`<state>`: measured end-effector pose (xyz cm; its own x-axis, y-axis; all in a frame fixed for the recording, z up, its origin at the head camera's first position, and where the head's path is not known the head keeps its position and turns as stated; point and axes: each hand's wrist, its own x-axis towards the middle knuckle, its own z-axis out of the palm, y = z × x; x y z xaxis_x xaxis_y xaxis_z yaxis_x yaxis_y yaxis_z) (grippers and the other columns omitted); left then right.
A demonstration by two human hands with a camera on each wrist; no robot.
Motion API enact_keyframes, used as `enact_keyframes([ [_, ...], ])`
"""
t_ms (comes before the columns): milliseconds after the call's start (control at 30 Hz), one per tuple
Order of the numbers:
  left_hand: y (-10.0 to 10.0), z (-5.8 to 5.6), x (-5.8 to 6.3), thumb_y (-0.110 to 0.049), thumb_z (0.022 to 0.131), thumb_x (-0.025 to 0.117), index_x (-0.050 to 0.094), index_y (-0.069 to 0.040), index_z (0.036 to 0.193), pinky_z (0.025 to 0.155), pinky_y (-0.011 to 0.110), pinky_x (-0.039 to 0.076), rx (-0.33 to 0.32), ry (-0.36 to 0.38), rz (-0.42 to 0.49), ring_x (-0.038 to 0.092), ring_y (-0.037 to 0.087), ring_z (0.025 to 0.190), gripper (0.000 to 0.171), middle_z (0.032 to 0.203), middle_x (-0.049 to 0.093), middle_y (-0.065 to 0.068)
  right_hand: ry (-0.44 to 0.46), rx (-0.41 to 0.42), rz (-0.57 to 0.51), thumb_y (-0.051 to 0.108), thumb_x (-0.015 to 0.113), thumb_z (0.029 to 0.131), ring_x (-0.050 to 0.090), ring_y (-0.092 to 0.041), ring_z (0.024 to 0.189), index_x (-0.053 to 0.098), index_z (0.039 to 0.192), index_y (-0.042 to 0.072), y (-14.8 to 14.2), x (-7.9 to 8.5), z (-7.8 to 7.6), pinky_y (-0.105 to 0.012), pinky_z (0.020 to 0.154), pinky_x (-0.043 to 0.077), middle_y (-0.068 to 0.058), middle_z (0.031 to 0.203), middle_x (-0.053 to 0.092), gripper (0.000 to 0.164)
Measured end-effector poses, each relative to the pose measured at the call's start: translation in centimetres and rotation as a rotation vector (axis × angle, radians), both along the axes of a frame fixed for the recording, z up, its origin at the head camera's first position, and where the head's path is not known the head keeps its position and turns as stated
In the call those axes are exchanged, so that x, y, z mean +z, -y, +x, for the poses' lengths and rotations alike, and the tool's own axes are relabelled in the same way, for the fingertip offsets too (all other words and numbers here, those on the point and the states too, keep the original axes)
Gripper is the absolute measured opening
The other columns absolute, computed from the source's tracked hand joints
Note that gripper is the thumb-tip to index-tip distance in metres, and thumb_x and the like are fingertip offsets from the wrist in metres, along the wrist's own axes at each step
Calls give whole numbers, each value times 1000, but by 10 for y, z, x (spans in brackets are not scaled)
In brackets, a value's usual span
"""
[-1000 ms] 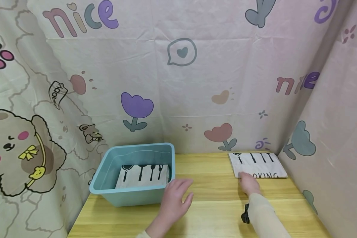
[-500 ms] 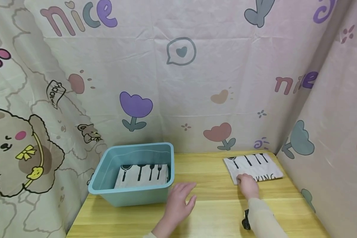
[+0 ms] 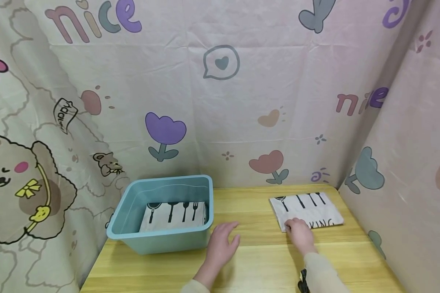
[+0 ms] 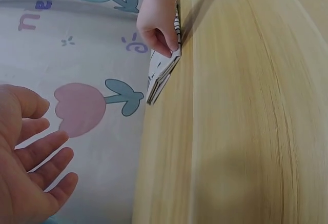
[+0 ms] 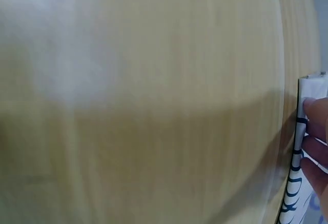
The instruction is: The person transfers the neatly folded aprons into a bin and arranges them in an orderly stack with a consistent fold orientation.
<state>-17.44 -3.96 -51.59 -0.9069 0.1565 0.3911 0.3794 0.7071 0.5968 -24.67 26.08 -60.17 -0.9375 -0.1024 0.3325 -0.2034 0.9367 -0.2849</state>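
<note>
A folded white kitchen towel (image 3: 315, 207) with black utensil prints and lettering lies at the table's right side. My right hand (image 3: 301, 235) pinches it at its near left corner; in the left wrist view, thumb and fingers of that right hand (image 4: 159, 19) meet at the edge of the layered towel (image 4: 163, 75). Only fingers (image 5: 313, 149) and the lettered edge of the towel (image 5: 291, 196) show in the right wrist view. My left hand (image 3: 220, 246) hovers beside the bin with fingers spread, holding nothing. A second folded towel (image 3: 174, 213) lies inside the blue bin (image 3: 168, 242).
The wooden table (image 3: 253, 260) runs up to a printed curtain (image 3: 223, 110) at the back, with more curtain on both sides. The bin stands at the table's left, close to the left curtain. A black strap (image 3: 303, 280) hangs by the right sleeve.
The right hand has drawn the towel left and toward me, away from the far right corner. The left hand has shifted slightly right. The towel in the bin stays put.
</note>
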Motion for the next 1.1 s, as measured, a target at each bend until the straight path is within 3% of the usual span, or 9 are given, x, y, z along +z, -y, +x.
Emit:
enact_keyframes([
  [433,-4,-11,-16,-12,93,68,65,-6,126,90,48,51,28,186,268,63,27,106,34,116,69,6,-68,31,9,7,81,79,56,-19,71,72,82,12,38,-9,16,-34,61,51,3,75,58,10],
  [733,-4,-19,-26,-13,92,69,66,-3,123,87,46,52,51,277,423,64,27,100,33,111,69,9,-131,69,-1,10,83,75,55,-17,68,73,82,13,64,-12,28,-30,56,49,5,75,58,12],
  [1100,-7,-26,-28,-13,91,69,65,1,123,84,43,53,82,313,470,64,27,98,35,109,70,11,-127,91,11,15,85,74,53,-14,68,74,84,15,91,-14,37,-27,55,48,7,77,59,15],
])
